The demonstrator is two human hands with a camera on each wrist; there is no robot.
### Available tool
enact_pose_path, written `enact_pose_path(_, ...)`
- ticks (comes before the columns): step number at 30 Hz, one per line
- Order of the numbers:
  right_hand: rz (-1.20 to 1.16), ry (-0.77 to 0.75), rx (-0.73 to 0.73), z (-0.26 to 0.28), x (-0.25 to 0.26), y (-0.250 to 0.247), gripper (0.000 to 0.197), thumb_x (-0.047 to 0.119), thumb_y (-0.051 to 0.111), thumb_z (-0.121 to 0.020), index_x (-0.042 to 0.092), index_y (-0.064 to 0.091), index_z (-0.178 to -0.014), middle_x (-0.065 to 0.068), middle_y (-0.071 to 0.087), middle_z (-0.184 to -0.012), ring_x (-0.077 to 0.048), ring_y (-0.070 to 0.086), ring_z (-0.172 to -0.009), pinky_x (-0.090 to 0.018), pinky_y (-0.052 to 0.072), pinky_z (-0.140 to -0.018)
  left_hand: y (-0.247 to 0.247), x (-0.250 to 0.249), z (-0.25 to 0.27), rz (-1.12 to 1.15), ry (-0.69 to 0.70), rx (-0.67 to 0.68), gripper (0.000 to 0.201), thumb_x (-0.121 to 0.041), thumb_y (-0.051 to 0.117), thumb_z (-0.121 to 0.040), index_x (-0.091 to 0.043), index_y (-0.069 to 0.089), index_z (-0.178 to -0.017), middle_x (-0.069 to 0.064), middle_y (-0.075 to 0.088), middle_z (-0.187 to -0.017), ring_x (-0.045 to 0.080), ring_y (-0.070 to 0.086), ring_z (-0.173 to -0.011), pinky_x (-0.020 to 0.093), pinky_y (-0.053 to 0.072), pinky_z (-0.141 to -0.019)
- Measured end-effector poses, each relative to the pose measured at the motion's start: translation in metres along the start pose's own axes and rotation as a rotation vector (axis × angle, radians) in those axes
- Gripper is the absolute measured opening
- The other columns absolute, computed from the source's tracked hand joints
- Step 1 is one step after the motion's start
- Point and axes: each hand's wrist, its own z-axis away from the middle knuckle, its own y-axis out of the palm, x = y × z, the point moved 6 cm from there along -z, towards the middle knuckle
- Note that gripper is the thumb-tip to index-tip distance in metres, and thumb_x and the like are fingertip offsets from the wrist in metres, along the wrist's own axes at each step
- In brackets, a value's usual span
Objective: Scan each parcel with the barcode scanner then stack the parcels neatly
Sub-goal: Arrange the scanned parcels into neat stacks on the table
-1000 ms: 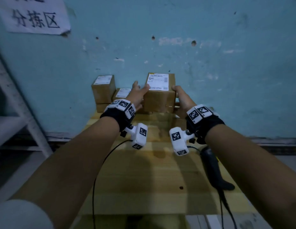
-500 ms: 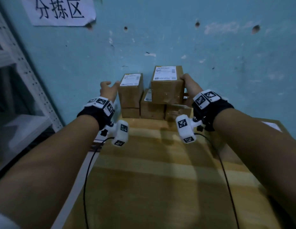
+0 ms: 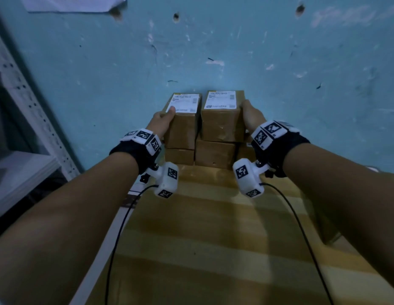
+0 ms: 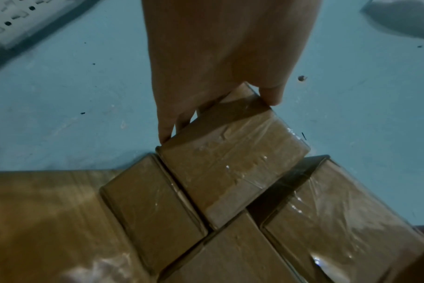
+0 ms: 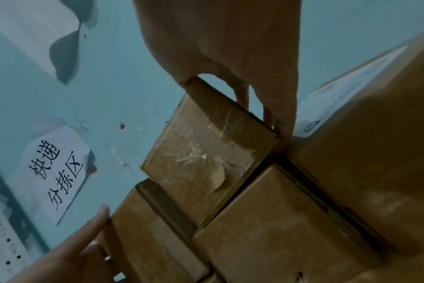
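Brown cardboard parcels stand in two stacks against the blue wall at the table's far end. The left top parcel [image 3: 182,126] [image 4: 230,168] and the right top parcel [image 3: 221,122] [image 5: 206,153] each carry a white label on top. My left hand [image 3: 164,119] presses the left parcel's outer side with straight fingers [image 4: 167,130], thumb on its label. My right hand [image 3: 250,115] lies flat against the right parcel's outer side, fingers [image 5: 281,122] straight, thumb at its top edge. Lower parcels [image 3: 214,154] sit beneath. No barcode scanner is in view.
The wooden table [image 3: 213,238] stretches toward me, with two black cables [image 3: 121,227] trailing from the wrist cameras. A white perforated metal shelf [image 3: 26,111] stands at the left. A paper sign [image 3: 75,3] hangs on the wall. Another labelled parcel [image 5: 363,153] sits right of the stacks.
Both hands set the right parcel on its stack. My left hand then let go, swung left and now rests on the left top parcel. My right hand stayed on the right parcel.
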Motion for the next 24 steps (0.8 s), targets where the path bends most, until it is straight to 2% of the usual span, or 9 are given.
enact_pose_path(2, 0.008, 0.002, 0.015, -0.001, -0.002, 0.001, 0.048, 0.042, 0.028, -0.098, 0.006, 0.054, -0.115, -0.017, 0.055, -0.123, -0.027, 0.050, -0.101, -0.033, 0.046, -0.093, 0.003, 0.002, 0.000, 0.000, -0.004, 0.000, 0.063, -0.057, 0.043, -0.089, -0.016, 0.037, -0.137, 0.012, 0.050, -0.135, 0.031, 0.052, -0.120, 0.047, 0.042, -0.104)
enact_pose_path(4, 0.062, -0.002, 0.028, 0.003, -0.002, 0.003, 0.046, 0.035, 0.025, -0.101, 0.005, 0.052, -0.122, -0.019, 0.052, -0.125, -0.023, 0.048, -0.101, -0.026, 0.044, -0.076, 0.006, 0.004, -0.002, 0.002, -0.004, -0.001, 0.065, -0.058, 0.043, -0.089, -0.017, 0.034, -0.138, 0.012, 0.049, -0.136, 0.030, 0.051, -0.121, 0.047, 0.042, -0.104)
enact_pose_path(5, 0.061, 0.007, 0.020, 0.005, -0.002, 0.004, 0.046, 0.030, 0.023, -0.102, 0.002, 0.048, -0.130, -0.021, 0.049, -0.133, -0.023, 0.049, -0.107, -0.026, 0.043, -0.075, 0.007, 0.004, -0.001, 0.008, -0.004, 0.001, 0.066, -0.058, 0.044, -0.088, -0.017, 0.033, -0.139, 0.012, 0.048, -0.138, 0.030, 0.050, -0.121, 0.048, 0.041, -0.104)
enact_pose_path(8, 0.074, 0.007, -0.039, 0.007, 0.001, 0.003, 0.041, 0.010, 0.020, -0.103, -0.010, 0.033, -0.137, -0.027, 0.039, -0.144, -0.033, 0.042, -0.130, -0.031, 0.036, -0.098, 0.008, 0.005, -0.002, 0.024, -0.005, -0.008, 0.069, -0.059, 0.044, -0.088, -0.018, 0.030, -0.141, 0.011, 0.046, -0.140, 0.031, 0.049, -0.123, 0.048, 0.040, -0.105)
enact_pose_path(10, 0.106, 0.008, -0.036, 0.013, 0.005, 0.006, 0.039, 0.004, 0.019, -0.102, -0.011, 0.032, -0.136, -0.029, 0.038, -0.143, -0.035, 0.040, -0.132, -0.033, 0.034, -0.101, 0.009, 0.006, -0.003, 0.036, -0.016, -0.019, 0.071, -0.059, 0.044, -0.088, -0.018, 0.026, -0.143, 0.012, 0.044, -0.142, 0.031, 0.047, -0.125, 0.049, 0.040, -0.106)
enact_pose_path(15, 0.035, -0.007, -0.052, 0.011, 0.003, 0.007, 0.041, 0.008, 0.018, -0.103, -0.008, 0.031, -0.139, -0.028, 0.038, -0.143, -0.036, 0.040, -0.131, -0.031, 0.033, -0.099, 0.011, 0.011, -0.003, 0.065, -0.019, -0.015, 0.073, -0.061, 0.042, -0.088, -0.022, 0.021, -0.146, 0.010, 0.043, -0.143, 0.031, 0.047, -0.125, 0.050, 0.039, -0.106)
enact_pose_path(18, 0.016, 0.021, -0.036, 0.008, 0.000, 0.009, 0.050, 0.027, 0.018, -0.104, -0.004, 0.039, -0.137, -0.024, 0.041, -0.144, -0.033, 0.042, -0.130, -0.026, 0.035, -0.095, 0.010, 0.011, -0.004, 0.058, -0.025, -0.003, 0.078, -0.065, 0.044, -0.085, -0.023, 0.021, -0.146, 0.009, 0.042, -0.144, 0.031, 0.047, -0.126, 0.050, 0.038, -0.107)
enact_pose_path(21, 0.048, 0.025, -0.005, 0.006, 0.000, 0.011, 0.061, 0.041, 0.020, -0.102, -0.004, 0.041, -0.137, -0.021, 0.042, -0.144, -0.032, 0.042, -0.132, -0.029, 0.032, -0.105, 0.008, 0.006, -0.005, 0.022, -0.033, -0.013, 0.084, -0.063, 0.043, -0.086, -0.023, 0.009, -0.150, 0.011, 0.028, -0.153, 0.031, 0.036, -0.136, 0.049, 0.032, -0.112)
enact_pose_path(24, 0.002, 0.021, 0.002, 0.017, 0.004, 0.011, 0.066, 0.049, 0.025, -0.099, -0.001, 0.038, -0.141, -0.018, 0.042, -0.145, -0.032, 0.044, -0.131, -0.035, 0.033, -0.111, 0.004, -0.003, -0.003, -0.002, 0.004, -0.061, 0.088, -0.057, 0.042, -0.090, -0.016, -0.007, -0.150, 0.012, 0.013, -0.158, 0.029, 0.023, -0.143, 0.042, 0.023, -0.117)
